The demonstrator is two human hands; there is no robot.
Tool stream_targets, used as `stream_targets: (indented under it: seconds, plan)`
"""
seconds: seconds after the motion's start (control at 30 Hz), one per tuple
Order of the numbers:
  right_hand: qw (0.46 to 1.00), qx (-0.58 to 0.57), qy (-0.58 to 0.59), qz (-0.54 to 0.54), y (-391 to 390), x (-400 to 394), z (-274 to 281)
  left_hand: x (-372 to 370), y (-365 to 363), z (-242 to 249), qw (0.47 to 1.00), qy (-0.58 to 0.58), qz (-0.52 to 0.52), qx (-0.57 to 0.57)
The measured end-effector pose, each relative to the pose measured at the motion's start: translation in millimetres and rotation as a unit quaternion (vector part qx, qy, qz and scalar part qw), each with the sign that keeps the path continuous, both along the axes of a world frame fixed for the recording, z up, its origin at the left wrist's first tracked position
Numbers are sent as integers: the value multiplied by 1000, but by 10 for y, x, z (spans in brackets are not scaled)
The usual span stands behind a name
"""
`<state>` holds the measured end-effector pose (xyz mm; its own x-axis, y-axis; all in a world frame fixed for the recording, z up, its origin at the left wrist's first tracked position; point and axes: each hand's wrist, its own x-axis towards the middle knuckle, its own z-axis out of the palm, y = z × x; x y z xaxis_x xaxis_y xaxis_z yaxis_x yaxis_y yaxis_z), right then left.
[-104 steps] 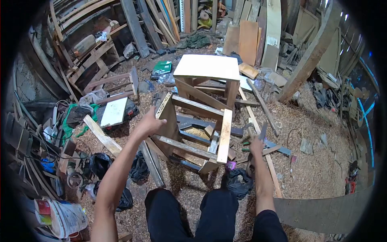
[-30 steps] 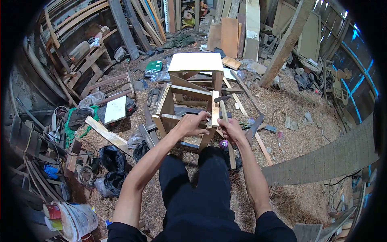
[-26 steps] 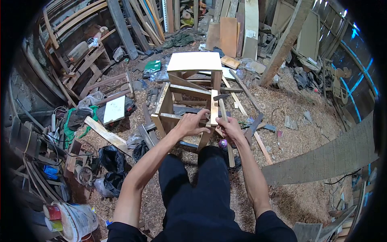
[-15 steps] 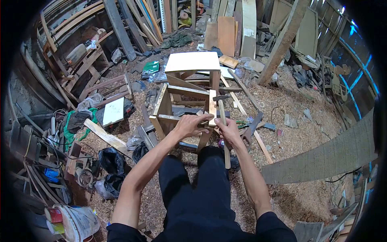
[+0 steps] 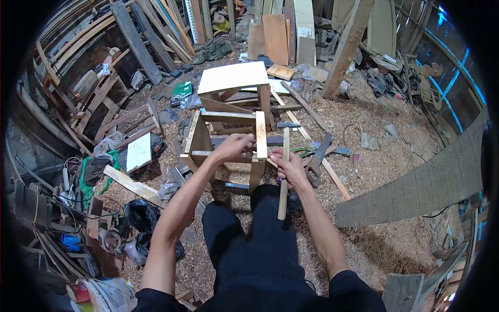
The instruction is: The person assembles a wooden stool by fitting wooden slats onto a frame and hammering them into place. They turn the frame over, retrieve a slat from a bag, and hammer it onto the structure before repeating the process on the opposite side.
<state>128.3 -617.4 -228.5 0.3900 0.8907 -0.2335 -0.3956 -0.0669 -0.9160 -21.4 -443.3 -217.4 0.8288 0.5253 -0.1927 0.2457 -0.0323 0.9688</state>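
A wooden frame [image 5: 191,132], open at the top, stands before my knees. A pale wood strip [image 5: 261,136] lies along its right top edge. My left hand [image 5: 236,147] is just left of the strip, above the frame's opening, its fingers curled; whatever they may hold is hidden. My right hand [image 5: 291,170] is closed around the middle of a hammer's [image 5: 283,200] wooden handle, beside the strip's near end. The hammer's head points away from me, and the handle's butt reaches back toward my right knee.
Behind the frame stands a white-topped wooden piece [image 5: 234,77]. A handsaw [image 5: 318,158] lies to the right among sticks and wood shavings. A large curved board [image 5: 410,182] juts in from the right. Black plastic bags [image 5: 141,214] and a white bucket [image 5: 106,291] are at left.
My left hand has come off the strip and moved left, its fingers now curled. The hammer has swung slightly, its butt shifting left. The whole view has shifted a little.
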Motion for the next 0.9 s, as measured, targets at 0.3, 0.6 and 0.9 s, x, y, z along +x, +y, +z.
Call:
stream_targets:
  seconds: [0.3,0.6,0.9]
  plan:
    - [999,8,-33,20,-110,-54,62,142,-43,-25,988,60,-8,145]
    - [993,3,-116,-31,0,-82,13,156,-28,-55,980,64,10,191]
    - [928,-27,-369,-42,-139,-30,184,144,-47,1,982,87,3,167]
